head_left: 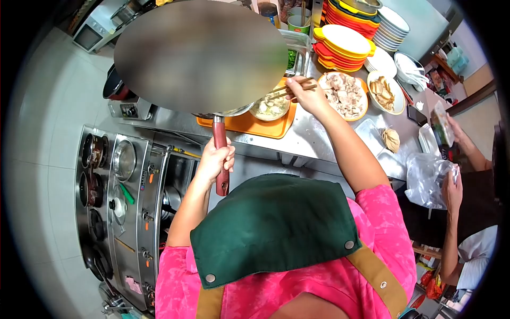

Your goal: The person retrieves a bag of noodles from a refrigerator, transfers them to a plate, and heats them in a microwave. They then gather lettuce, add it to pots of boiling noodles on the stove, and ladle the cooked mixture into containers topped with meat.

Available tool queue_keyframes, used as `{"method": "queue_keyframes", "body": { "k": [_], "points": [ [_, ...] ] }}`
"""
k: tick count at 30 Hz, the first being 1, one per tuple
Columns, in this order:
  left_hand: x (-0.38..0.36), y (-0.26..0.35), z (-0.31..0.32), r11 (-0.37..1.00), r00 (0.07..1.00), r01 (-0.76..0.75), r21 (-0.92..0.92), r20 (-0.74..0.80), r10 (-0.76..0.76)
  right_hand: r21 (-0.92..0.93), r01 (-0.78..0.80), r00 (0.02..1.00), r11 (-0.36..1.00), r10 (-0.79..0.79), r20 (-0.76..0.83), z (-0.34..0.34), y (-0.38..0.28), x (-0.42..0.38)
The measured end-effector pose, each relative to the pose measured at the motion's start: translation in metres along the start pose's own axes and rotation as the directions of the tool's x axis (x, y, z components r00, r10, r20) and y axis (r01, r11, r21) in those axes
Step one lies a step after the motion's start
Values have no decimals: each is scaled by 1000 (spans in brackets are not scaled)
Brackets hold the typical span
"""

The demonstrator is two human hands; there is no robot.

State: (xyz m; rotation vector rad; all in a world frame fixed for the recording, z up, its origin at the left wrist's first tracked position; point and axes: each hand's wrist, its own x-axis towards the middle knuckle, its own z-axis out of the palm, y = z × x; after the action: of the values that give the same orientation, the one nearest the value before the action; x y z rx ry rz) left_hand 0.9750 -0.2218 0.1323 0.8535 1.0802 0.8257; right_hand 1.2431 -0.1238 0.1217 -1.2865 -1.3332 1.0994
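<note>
My left hand (pixel 214 161) is wrapped round the reddish-brown handle (pixel 222 183) of a pan. Most of the pan lies behind a large blurred patch; only its near rim shows. Wooden chopsticks (pixel 307 87) are gripped in my right hand (pixel 305 95), their tips reaching over a bowl of pale, chopped food (pixel 272 109). That bowl stands on an orange tray (pixel 249 127), right beside the pan. To the right of my right hand are an orange-rimmed plate of pale raw meat pieces (pixel 344 95) and a white bowl of brown slices (pixel 383 94).
Stacked yellow and red dishes (pixel 345 45) and white plates (pixel 392 24) stand at the back. At right, another person holds a clear plastic bag (pixel 425 178) and a container (pixel 441 123). A stove with several pots (pixel 93 151) is on the left.
</note>
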Motion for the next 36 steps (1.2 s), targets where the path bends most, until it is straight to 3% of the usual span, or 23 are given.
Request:
{"method": "queue_keyframes", "body": {
  "k": [3, 5, 9, 11, 14, 19, 22, 25, 27, 29, 30, 32, 33, 35, 36],
  "points": [
    [-8, -2, -7, 997, 999, -9, -78, 41, 13, 165, 32, 996, 986, -16, -93, -14, -2, -8],
    [-22, -3, -8, 984, 999, -3, -176, 34, 9, 179, 166, 977, 970, -137, -162, -27, -1, -10],
    [-63, -8, -12, 928, 1000, 22, -371, -3, -25, 304, 254, 942, 918, -163, -294, -28, -16, -12],
    [-89, -20, -24, 872, 1000, 15, -490, 12, -10, 308, 352, 909, 884, -244, -338, -19, -13, -14],
    [-134, -44, -37, 786, 999, -41, -617, -11, 43, 296, 362, 908, 884, -262, -327, 3, -6, -21],
    [-233, -95, -52, 684, 976, -205, -700, -198, 90, 354, 295, 955, 887, -262, -139, 64, -10, -52],
    [-314, -125, -46, 753, 902, -238, -614, -427, -63, 429, 208, 972, 879, -236, 13, 127, -24, -90],
    [-411, -182, -51, 792, 826, -350, -500, -564, 9, 504, 171, 924, 846, -315, 215, 209, -45, -156],
    [-483, -216, -52, 757, 758, -446, -479, -651, 34, 558, 223, 828, 799, -458, 324, 268, -65, -219],
    [-535, -241, -43, 704, 689, -533, -470, -724, 37, 562, 166, 813, 810, -435, 387, 322, -80, -272],
    [-574, -257, -41, 613, 684, -593, -522, -729, 40, 578, 144, 771, 803, -457, 443, 354, -91, -315],
    [-643, -289, -34, 457, 641, -703, -545, -764, 74, 616, 98, 653, 781, -518, 552, 413, -101, -392],
    [-672, -296, -27, 441, 584, -743, -504, -810, 58, 629, 69, 584, 775, -542, 604, 440, -106, -427],
    [-721, -308, -18, 225, 476, -865, -448, -876, 84, 648, -12, 466, 762, -569, 678, 486, -123, -491],
    [-739, -316, -16, 194, 433, -892, -409, -895, 103, 665, -2, 382, 747, -615, 690, 505, -132, -515]
  ]
}}
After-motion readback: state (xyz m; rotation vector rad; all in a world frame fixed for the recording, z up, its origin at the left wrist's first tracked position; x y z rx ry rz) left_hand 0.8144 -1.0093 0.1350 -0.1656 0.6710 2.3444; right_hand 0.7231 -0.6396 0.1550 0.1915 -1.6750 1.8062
